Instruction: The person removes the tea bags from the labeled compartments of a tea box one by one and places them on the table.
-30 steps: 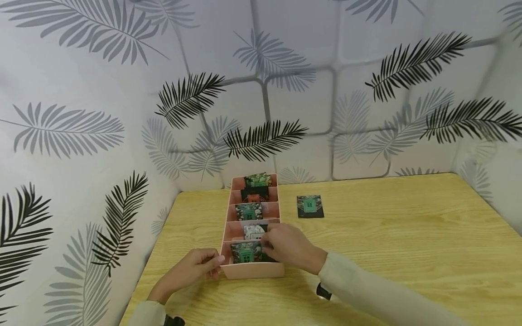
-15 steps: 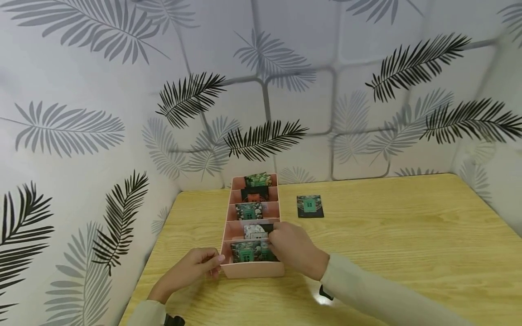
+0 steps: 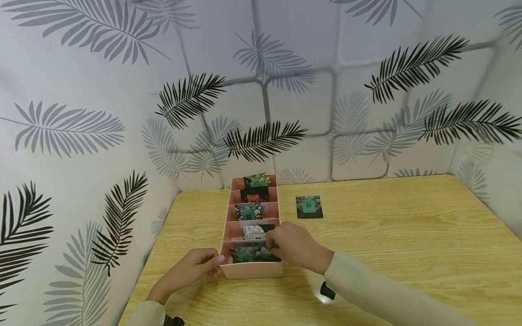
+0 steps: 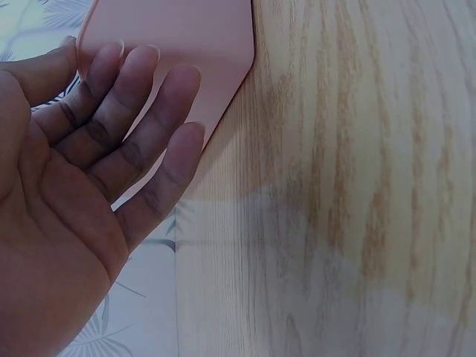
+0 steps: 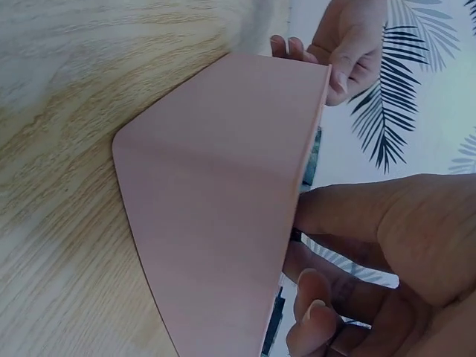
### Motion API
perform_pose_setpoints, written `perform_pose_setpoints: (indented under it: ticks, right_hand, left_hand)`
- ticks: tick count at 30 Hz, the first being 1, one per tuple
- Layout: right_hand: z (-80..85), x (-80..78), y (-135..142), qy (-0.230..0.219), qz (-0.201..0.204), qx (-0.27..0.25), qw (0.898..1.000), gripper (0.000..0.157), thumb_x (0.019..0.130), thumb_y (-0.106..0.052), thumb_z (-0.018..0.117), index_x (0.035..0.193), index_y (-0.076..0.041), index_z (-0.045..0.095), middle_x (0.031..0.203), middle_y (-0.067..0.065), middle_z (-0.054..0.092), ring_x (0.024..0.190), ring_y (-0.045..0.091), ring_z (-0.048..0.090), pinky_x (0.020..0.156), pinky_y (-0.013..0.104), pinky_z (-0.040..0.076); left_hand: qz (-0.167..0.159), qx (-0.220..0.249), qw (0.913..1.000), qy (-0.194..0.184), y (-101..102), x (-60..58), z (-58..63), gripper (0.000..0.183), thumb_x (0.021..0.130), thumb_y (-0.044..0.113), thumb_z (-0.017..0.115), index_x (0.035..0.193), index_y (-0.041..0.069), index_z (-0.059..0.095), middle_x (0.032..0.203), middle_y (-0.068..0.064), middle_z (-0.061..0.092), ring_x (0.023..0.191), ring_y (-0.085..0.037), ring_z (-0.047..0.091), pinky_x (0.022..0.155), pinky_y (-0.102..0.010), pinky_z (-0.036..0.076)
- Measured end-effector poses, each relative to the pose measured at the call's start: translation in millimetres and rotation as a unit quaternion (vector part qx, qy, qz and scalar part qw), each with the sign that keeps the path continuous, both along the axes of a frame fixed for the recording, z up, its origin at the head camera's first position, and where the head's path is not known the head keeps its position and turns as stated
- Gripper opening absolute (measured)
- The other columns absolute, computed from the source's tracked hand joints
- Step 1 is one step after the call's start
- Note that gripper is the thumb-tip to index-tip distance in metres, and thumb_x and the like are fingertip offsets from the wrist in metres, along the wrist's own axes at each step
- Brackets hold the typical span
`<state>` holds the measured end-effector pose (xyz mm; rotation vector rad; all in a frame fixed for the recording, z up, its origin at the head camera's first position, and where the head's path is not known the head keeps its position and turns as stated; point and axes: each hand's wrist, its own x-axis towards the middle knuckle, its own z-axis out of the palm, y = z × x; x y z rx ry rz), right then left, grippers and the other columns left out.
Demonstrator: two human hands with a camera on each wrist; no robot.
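A long pink divided box stands on the table, paper sachets in its compartments. My left hand holds the box's near left corner, thumb on the rim and fingers against the outer wall. My right hand reaches over the right wall into the nearest compartment. There, dark sachets with green labels stand side by side. In the right wrist view, the right thumb and index finger pinch a small dark edge at the rim; the rest of it is hidden behind the wall.
One dark sachet with a green label lies flat right of the box. Farther compartments hold a white sachet, a floral one, a black and red one and green ones. A leaf-patterned wall covering rises behind the table.
My right hand has shifted slightly right and toward me along the box's right wall. The sachets in the nearest compartment lean differently and look darker. My left hand has stayed at the corner.
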<state>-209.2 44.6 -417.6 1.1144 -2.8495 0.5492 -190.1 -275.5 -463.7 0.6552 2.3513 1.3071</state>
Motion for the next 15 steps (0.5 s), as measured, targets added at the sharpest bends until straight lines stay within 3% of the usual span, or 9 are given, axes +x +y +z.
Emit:
perform_pose_setpoints:
  ticks: [6, 12, 15]
  right_hand:
    - [3.3, -1.3, 8.7, -0.013, 0.012, -0.012, 1.000, 0.008, 0.088, -0.014, 0.084, 0.083, -0.016, 0.078, 0.078, -0.008, 0.070, 0.074, 0.010, 0.064, 0.070, 0.030, 0.056]
    - [-2.4, -3.1, 12.4, -0.004, 0.042, -0.044, 0.998, 0.006, 0.091, -0.016, 0.081, 0.088, -0.019, 0.078, 0.082, -0.010, 0.072, 0.070, 0.001, 0.060, 0.066, 0.024, 0.054]
    - [-4.6, -3.2, 12.9, -0.006, 0.038, -0.058, 0.998, 0.002, 0.093, -0.015, 0.079, 0.093, -0.017, 0.079, 0.086, -0.007, 0.074, 0.069, 0.000, 0.061, 0.065, 0.022, 0.053]
  left_hand:
    - [0.002, -0.002, 1.0000, -0.001, -0.2, -0.7, -0.5, 0.039, 0.111, 0.033, 0.051, 0.095, 0.001, 0.068, 0.087, -0.017, 0.071, 0.079, -0.038, 0.068, 0.074, -0.041, 0.059]
    - [0.003, -0.006, 1.0000, -0.002, -0.2, -0.6, -0.9, 0.037, 0.111, 0.033, 0.051, 0.097, 0.004, 0.070, 0.088, -0.017, 0.070, 0.079, -0.032, 0.069, 0.075, -0.041, 0.059]
    - [0.003, -0.006, 1.0000, -0.005, -0.6, -0.3, -0.9, 0.037, 0.111, 0.033, 0.050, 0.096, 0.004, 0.069, 0.088, -0.018, 0.071, 0.079, -0.032, 0.069, 0.076, -0.041, 0.059]
